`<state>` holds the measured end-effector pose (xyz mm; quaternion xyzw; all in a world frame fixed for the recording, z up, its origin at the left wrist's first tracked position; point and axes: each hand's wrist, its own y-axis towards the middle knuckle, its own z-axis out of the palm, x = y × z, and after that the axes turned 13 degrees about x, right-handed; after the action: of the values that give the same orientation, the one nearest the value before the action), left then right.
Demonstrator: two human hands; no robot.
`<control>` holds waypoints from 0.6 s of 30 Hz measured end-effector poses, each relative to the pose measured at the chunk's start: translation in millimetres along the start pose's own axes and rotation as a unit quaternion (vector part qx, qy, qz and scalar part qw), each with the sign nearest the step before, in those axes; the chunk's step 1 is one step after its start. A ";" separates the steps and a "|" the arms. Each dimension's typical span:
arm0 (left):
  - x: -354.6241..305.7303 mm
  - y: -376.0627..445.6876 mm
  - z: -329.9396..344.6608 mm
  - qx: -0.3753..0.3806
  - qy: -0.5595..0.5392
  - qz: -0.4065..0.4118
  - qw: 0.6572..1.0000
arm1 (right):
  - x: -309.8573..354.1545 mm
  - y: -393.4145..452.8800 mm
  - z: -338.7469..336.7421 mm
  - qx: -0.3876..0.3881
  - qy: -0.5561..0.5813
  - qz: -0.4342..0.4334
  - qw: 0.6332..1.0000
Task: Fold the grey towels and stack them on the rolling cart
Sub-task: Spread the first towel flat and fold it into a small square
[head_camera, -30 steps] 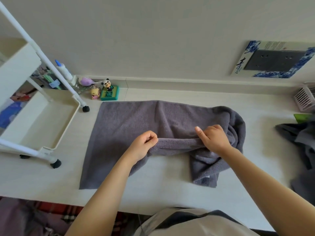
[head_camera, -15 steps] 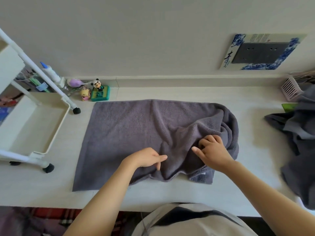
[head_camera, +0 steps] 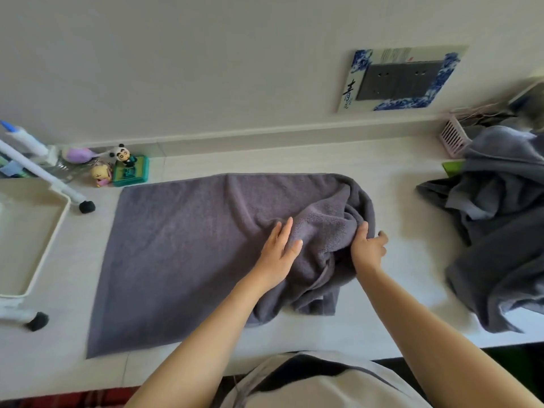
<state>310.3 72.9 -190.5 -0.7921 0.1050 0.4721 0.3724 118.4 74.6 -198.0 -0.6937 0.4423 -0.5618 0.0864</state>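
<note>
A grey towel (head_camera: 182,248) lies spread on the white table, flat on its left part and bunched in folds at its right end. My left hand (head_camera: 279,254) rests flat on the towel with straight fingers, just left of the bunched part. My right hand (head_camera: 368,248) grips the bunched right edge, thumb on top and fingers curled round the outside. The white rolling cart (head_camera: 32,231) stands at the left edge, its tray bare where visible. A heap of more grey towels (head_camera: 500,237) sits at the right.
Small toy figures (head_camera: 123,169) and a green box stand by the wall behind the cart's black caster (head_camera: 87,207). A pink basket (head_camera: 453,139) stands at the back right. A blue-framed socket plate (head_camera: 403,79) hangs on the wall. The table's front edge runs near my body.
My left hand opened from a pinch and now lies flat on the towel further right. My right hand moved right to the bunched end. The lifted front edge has dropped back down.
</note>
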 end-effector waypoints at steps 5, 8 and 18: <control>-13.0 17.1 9.3 -0.003 0.001 -0.090 0.996 | 12.2 2.7 -12.0 0.080 0.115 0.029 0.990; -19.5 27.9 12.8 -0.023 0.029 -0.139 0.990 | 26.6 7.6 -46.8 0.069 0.107 -0.056 0.990; -30.0 54.7 48.7 -0.046 0.173 -0.230 0.957 | 71.6 74.8 -171.3 0.020 -0.171 -0.252 0.952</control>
<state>233.3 62.6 -206.0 -0.8806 -0.0390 0.2335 0.4105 -68.5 43.9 -133.1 -0.8664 0.2205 -0.4470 0.0299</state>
